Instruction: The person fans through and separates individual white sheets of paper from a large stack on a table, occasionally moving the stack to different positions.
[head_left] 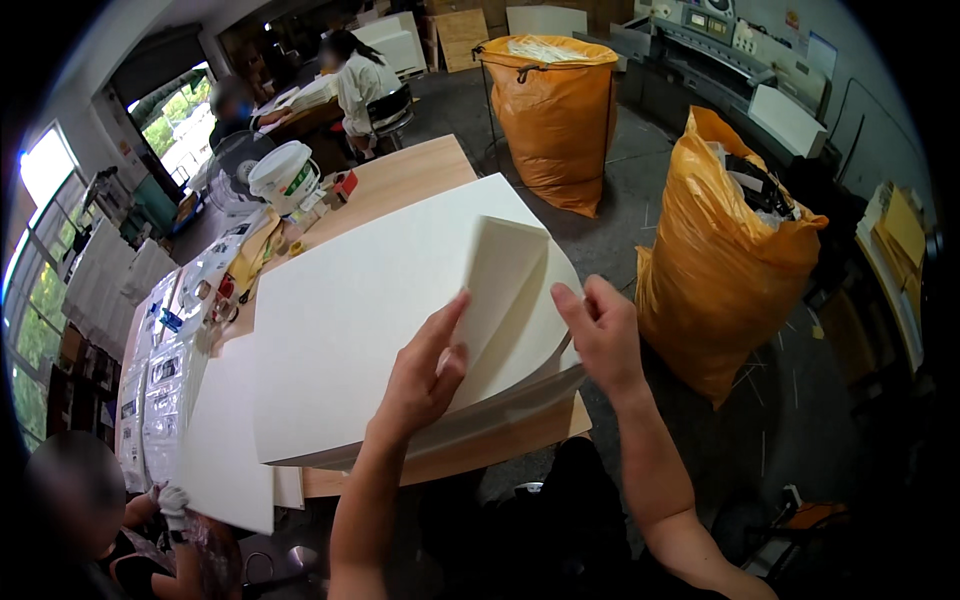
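Observation:
A thick stack of large white paper sheets (370,310) lies on a wooden table (400,175). The near right corner of the top sheet (500,275) is folded up and back. My left hand (425,375) holds that lifted corner, thumb against its underside. My right hand (600,335) rests on the curled right edge of the stack, fingers bent over it.
Two full orange bags (555,110) (715,250) stand on the floor right of the table. A white bucket (283,175) and small items sit at the table's far left. A second white sheet (225,450) overhangs the near left. One person sits at lower left, another at the far desk.

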